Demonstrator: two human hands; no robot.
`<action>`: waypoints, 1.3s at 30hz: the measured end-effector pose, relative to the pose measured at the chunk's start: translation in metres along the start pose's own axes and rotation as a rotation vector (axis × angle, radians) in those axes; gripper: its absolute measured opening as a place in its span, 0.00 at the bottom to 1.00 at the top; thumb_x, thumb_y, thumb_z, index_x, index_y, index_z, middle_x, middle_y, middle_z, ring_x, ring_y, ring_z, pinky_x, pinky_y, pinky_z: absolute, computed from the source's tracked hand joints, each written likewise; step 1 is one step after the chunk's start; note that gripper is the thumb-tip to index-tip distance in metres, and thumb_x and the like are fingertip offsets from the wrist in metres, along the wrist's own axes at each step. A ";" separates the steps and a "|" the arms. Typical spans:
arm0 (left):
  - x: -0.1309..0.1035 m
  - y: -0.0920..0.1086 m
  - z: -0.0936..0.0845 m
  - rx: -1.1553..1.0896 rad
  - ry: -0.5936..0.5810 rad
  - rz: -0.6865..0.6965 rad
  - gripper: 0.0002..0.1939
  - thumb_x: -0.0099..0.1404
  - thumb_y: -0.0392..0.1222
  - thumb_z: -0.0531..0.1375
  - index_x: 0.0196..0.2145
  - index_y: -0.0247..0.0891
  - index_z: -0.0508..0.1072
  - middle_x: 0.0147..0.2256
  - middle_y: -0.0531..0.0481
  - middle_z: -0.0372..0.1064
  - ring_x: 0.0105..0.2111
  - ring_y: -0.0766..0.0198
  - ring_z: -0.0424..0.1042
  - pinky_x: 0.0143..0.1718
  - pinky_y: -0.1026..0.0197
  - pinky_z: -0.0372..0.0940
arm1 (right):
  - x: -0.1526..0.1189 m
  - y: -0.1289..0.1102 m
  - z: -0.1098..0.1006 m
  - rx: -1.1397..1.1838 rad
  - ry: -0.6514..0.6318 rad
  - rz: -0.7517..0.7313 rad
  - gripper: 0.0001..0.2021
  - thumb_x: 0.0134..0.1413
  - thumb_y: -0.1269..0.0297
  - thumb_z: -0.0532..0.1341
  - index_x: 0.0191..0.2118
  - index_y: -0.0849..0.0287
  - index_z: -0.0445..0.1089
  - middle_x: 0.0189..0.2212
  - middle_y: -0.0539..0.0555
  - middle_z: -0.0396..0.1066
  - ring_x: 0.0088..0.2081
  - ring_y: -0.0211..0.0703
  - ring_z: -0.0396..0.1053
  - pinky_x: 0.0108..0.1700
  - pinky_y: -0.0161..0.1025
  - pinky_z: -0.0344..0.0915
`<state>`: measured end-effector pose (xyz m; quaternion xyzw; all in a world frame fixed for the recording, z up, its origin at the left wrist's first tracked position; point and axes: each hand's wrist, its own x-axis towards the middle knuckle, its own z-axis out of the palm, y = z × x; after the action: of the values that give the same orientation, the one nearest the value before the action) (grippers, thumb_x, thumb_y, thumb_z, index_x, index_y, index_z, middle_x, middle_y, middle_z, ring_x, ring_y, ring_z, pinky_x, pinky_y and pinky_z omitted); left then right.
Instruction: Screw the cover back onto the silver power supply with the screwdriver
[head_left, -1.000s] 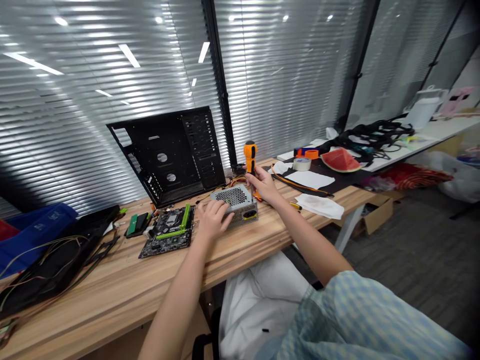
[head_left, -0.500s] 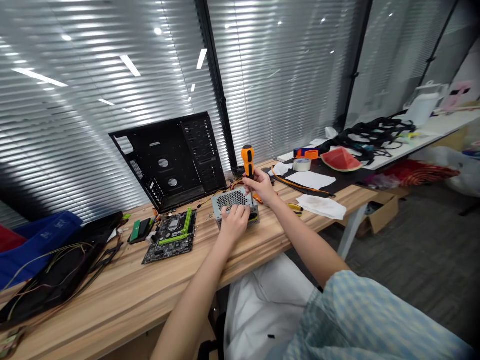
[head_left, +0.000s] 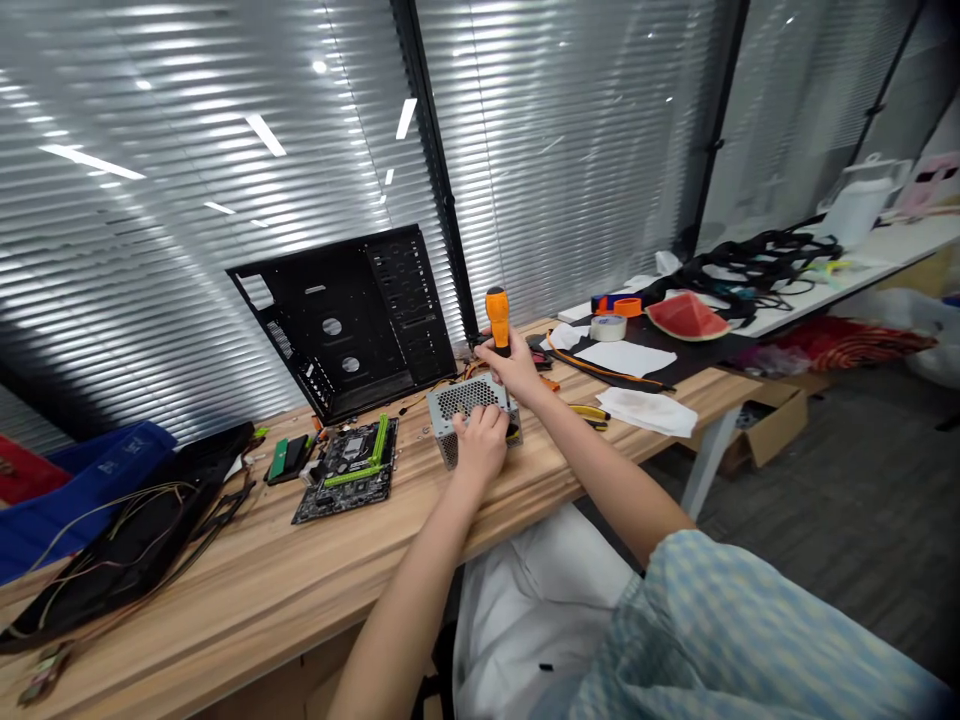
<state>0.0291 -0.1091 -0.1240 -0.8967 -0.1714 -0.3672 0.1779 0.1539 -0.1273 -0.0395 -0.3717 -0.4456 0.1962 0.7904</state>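
A grey metal power supply unit [head_left: 459, 398] with a honeycomb grille sits on the wooden table in front of me. My left hand [head_left: 482, 440] lies over its near edge, fingers bent against the metal and holding it. In my right hand [head_left: 517, 372] is an orange and black screwdriver [head_left: 497, 315], upright, gripped round the lower handle. Its shaft points down at the right side of the unit; the tip is hard to make out. Left of the unit lies a black motherboard [head_left: 349, 468] with lime-green slots.
An open black computer case [head_left: 341, 325] stands behind. Pliers [head_left: 591, 412], a stained white paper [head_left: 646, 411], a tape roll [head_left: 608, 327] and a watermelon-slice-shaped object [head_left: 688, 317] lie to the right. At left are a blue bin [head_left: 124, 470] and a black panel with loose wires [head_left: 161, 510].
The right-hand fingers have shifted on the screwdriver, which stays upright over the unit. My left hand has moved slightly right along the unit. The view has shifted a little.
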 end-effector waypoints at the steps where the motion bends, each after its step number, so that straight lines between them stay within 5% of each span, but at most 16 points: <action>1: 0.000 0.000 0.000 -0.002 -0.001 -0.004 0.13 0.70 0.31 0.51 0.36 0.41 0.74 0.36 0.46 0.73 0.41 0.54 0.67 0.45 0.47 0.47 | 0.001 -0.001 0.000 0.014 0.004 0.011 0.24 0.41 0.52 0.71 0.42 0.53 0.63 0.23 0.39 0.62 0.15 0.27 0.50 0.15 0.31 0.48; 4: 0.000 0.001 0.000 0.003 0.003 -0.005 0.12 0.70 0.30 0.52 0.35 0.40 0.74 0.35 0.46 0.73 0.40 0.55 0.67 0.45 0.48 0.47 | 0.004 -0.007 0.000 0.048 0.020 0.071 0.25 0.41 0.44 0.69 0.41 0.54 0.65 0.21 0.40 0.62 0.14 0.28 0.50 0.14 0.31 0.47; 8: 0.000 0.001 0.001 0.038 0.029 -0.004 0.11 0.69 0.30 0.53 0.34 0.40 0.73 0.34 0.48 0.73 0.39 0.57 0.67 0.44 0.49 0.47 | 0.008 -0.013 -0.003 0.103 0.052 0.102 0.26 0.42 0.39 0.64 0.37 0.57 0.67 0.25 0.46 0.69 0.21 0.33 0.61 0.19 0.32 0.59; 15: -0.002 0.000 0.007 0.103 0.126 0.021 0.09 0.69 0.31 0.55 0.33 0.40 0.73 0.32 0.51 0.72 0.38 0.60 0.67 0.44 0.51 0.48 | 0.012 -0.009 -0.008 -0.075 0.118 -0.059 0.29 0.27 0.53 0.76 0.34 0.54 0.60 0.30 0.48 0.73 0.33 0.41 0.72 0.38 0.39 0.70; 19: -0.003 -0.001 0.008 0.112 0.110 0.015 0.09 0.69 0.32 0.55 0.35 0.40 0.74 0.33 0.50 0.73 0.38 0.59 0.67 0.44 0.51 0.48 | 0.013 -0.015 -0.007 -0.264 0.063 -0.193 0.34 0.34 0.56 0.74 0.47 0.52 0.57 0.35 0.49 0.72 0.34 0.44 0.73 0.41 0.44 0.72; 24: -0.004 0.000 0.007 0.118 0.114 0.019 0.10 0.70 0.32 0.54 0.37 0.40 0.74 0.34 0.50 0.73 0.38 0.60 0.67 0.44 0.51 0.48 | 0.015 -0.026 -0.007 -0.641 0.032 -0.495 0.39 0.46 0.61 0.68 0.63 0.49 0.53 0.58 0.57 0.65 0.54 0.54 0.68 0.58 0.54 0.65; 32: -0.003 0.002 0.004 0.132 0.134 0.015 0.09 0.70 0.33 0.54 0.37 0.40 0.74 0.33 0.51 0.73 0.37 0.61 0.67 0.44 0.51 0.49 | 0.021 -0.022 -0.013 -0.583 0.040 -0.454 0.32 0.55 0.53 0.63 0.64 0.47 0.57 0.39 0.51 0.72 0.39 0.48 0.72 0.46 0.48 0.71; 36: -0.004 0.002 0.005 0.140 0.142 0.014 0.09 0.70 0.33 0.54 0.36 0.40 0.74 0.32 0.51 0.72 0.36 0.61 0.66 0.44 0.52 0.49 | 0.029 -0.027 -0.014 -0.465 0.132 -0.468 0.19 0.63 0.51 0.54 0.56 0.51 0.64 0.40 0.52 0.72 0.41 0.45 0.72 0.46 0.45 0.70; 39: -0.005 0.002 0.006 0.137 0.120 0.003 0.09 0.70 0.33 0.55 0.37 0.40 0.74 0.33 0.51 0.72 0.37 0.61 0.67 0.45 0.52 0.49 | 0.035 -0.033 -0.014 -0.399 0.171 -0.481 0.16 0.60 0.51 0.57 0.49 0.53 0.67 0.42 0.54 0.71 0.43 0.44 0.71 0.45 0.42 0.70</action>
<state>0.0304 -0.1089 -0.1318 -0.8590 -0.1840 -0.4076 0.2492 0.1832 -0.1321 0.0010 -0.4185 -0.4823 -0.1195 0.7603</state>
